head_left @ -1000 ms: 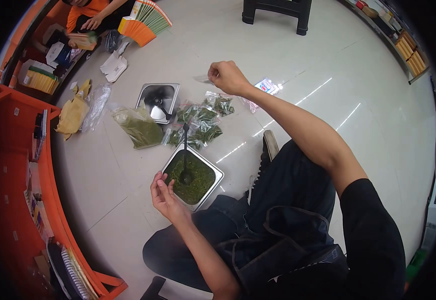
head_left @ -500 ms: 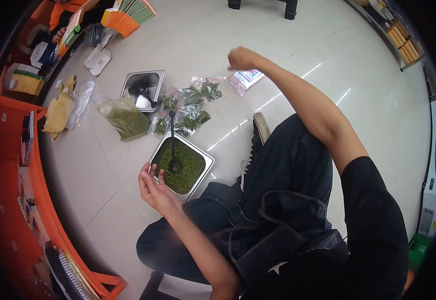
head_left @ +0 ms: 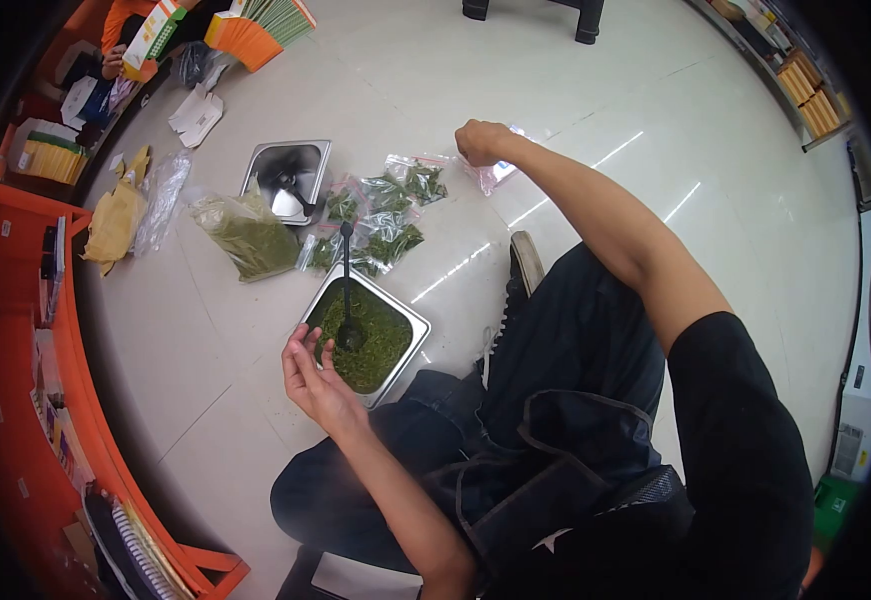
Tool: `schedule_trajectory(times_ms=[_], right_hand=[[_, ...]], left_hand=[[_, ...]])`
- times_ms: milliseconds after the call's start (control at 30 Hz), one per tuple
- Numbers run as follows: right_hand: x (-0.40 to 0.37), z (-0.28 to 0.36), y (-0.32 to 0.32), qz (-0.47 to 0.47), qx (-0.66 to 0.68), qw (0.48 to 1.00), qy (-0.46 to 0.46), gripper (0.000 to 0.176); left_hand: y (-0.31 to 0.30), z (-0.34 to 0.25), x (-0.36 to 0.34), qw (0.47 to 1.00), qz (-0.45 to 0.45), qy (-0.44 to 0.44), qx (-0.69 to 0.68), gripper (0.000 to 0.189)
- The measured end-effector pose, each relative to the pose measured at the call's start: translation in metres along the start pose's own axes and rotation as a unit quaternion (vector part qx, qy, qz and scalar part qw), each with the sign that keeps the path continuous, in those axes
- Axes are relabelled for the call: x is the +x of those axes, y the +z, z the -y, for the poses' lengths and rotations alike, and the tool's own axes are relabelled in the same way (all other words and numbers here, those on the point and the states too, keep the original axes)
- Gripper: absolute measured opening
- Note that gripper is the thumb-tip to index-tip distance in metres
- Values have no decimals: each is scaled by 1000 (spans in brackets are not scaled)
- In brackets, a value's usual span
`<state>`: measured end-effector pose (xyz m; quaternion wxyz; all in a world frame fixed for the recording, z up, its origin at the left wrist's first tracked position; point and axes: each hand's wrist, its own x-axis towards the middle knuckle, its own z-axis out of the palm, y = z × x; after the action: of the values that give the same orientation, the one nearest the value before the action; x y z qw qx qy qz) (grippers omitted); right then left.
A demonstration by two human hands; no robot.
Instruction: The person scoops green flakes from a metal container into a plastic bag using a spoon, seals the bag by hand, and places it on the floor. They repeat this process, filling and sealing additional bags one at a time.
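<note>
A metal tray (head_left: 419,340) of chopped green leaves stands on the floor before my crossed legs, with a black spoon (head_left: 347,270) in it. My left hand (head_left: 321,388) is at the tray's near left side, palm up, fingers apart and curled, holding nothing. My right hand (head_left: 482,143) reaches out to the far side, fingers closed, over a pack of clear bags (head_left: 496,177); its fingertips are hidden. Small bags of leaves (head_left: 388,240) lie beyond the tray. A large bag of green material (head_left: 251,240) rests to their left.
An empty metal tray (head_left: 322,160) with a black utensil stands behind the large bag. Brown paper (head_left: 116,225) and crumpled plastic (head_left: 164,200) lie left, near an orange shelf (head_left: 81,330). Another person's hand (head_left: 113,63) holds a box at top left. Black furniture legs (head_left: 588,22) stand at the top.
My right hand has moved slightly down over the pack of clear bags and now covers part of it. At top left, the other person's box has shifted. My left hand stays nearly the same.
</note>
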<state>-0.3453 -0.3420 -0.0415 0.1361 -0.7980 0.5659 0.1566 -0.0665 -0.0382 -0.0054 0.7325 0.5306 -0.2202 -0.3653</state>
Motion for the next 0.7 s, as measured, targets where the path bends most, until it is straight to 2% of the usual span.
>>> schedule_trajectory(times_ms=[67,133,267,367,433,567,633,700], right_hand=[[-4,6,-4,-6,13,1000,-3,25],[1,13,-2,51,-6,999,-16,25],[2,13,14,70,-57,991,-102,26],[2,10,20,30,-48,995,-83,26],[17,6,31,-38,-62,995,-64,25],[20,5,25,-36,-79,995,-53,25],[23,3,29,-82,-60,995,-20,23],[22,2,28,-74,-34,997,-16,26]], left_hand=[[-1,0,0,1000,-4,0,10,24],[-1,2,0,1000,-7,0,5,23],[-5,4,1,1000,0,2,14,27],[-2,-1,0,1000,-12,3,4,20],[-1,-2,1,1000,-8,3,5,21],[-1,-2,0,1000,-21,-4,10,21],[-2,-2,0,1000,-24,-1,11,21],[-2,-2,0,1000,-23,-1,9,21]])
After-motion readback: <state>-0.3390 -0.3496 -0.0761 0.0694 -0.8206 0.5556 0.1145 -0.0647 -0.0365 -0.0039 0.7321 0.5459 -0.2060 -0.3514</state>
